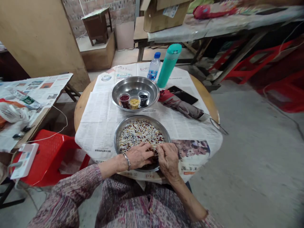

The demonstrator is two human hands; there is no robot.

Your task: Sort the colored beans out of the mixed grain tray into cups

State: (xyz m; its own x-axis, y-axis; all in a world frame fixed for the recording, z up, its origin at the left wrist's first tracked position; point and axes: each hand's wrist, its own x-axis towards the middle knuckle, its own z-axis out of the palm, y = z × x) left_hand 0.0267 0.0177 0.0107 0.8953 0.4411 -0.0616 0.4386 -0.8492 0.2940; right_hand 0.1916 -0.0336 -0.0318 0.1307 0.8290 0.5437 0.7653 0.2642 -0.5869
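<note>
A steel basin (117, 148) near the table's front edge holds a mix of white grains (140, 134) with dark red, yellow and black beans. Over its near side, my left hand (140, 155) has curled fingers down at the mix; a silver bracelet circles the wrist. My right hand (169, 160) is at the right rim, thumb and fingers drawn together close to the left fingertips. Anything pinched in either hand is too small or hidden to name. Behind stands a second steel basin (135, 83) with clear cups of red beans (124, 99), yellow beans (134, 103) and black beans (143, 98).
Newspaper (95, 126) covers the round table. A water bottle (154, 68), a teal flask (169, 65), a phone (184, 95) and a folded umbrella (180, 106) lie or stand at the back and right. A red stool (51, 158) with a power strip (25, 161) is at left.
</note>
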